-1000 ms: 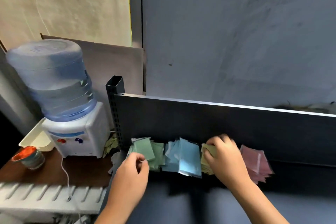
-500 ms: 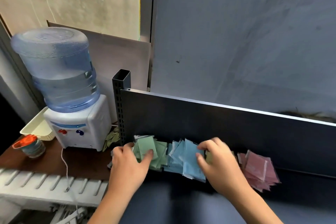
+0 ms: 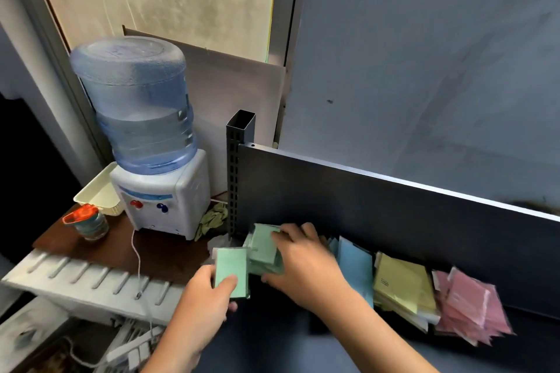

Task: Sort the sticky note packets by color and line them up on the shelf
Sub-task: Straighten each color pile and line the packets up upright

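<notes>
The left hand [image 3: 201,297] is pinching a flat pale-green sticky note packet [image 3: 231,272]; the right hand [image 3: 306,263] is pressing straight-fingered on the green pile [image 3: 263,244], which should be squared upright at the dark metal shelf's [image 3: 394,221] left end.

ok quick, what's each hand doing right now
Left hand: holding a green packet, thumb on top.
Right hand: fingers spread over the green pile, pressing rather than gripping.

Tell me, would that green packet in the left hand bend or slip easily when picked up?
The green packet probably stays fairly stiff: it sits flat and straight-edged in the left hand, with no sag. It looks light, pinched by thumb and fingers alone. Its wrapper seems glossy, like the pink packets that lie fanned and slumped, so it may slide.
</notes>
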The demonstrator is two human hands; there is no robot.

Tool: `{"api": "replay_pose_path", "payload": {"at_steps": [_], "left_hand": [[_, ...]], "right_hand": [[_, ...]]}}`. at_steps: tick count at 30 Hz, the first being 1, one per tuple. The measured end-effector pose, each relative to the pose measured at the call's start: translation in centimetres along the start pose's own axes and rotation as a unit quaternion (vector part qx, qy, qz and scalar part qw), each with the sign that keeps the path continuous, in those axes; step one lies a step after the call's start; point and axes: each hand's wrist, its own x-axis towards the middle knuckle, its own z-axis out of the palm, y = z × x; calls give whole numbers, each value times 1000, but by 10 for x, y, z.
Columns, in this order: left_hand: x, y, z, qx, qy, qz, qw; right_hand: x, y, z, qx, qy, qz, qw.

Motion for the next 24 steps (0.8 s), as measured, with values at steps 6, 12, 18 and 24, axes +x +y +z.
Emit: {"api": "replay_pose_path", "payload": {"at_steps": [6,12,18,24], "left_hand": [[-14,-25,-7,152,-8,2,988],[-12,-31,-15,44,-67,-13,997],[-12,-24,-17,-173,-84,-63,979],[-11,-27,-20,-389,-174,-91,900]], "right_hand": [[15,-4,2,-57,46,-61,995],[7,-4,8,-19,205,-106,973],[-33,-32,4,51,335,-220,915],[-47,-45,16,44,195,-299,933]]}}
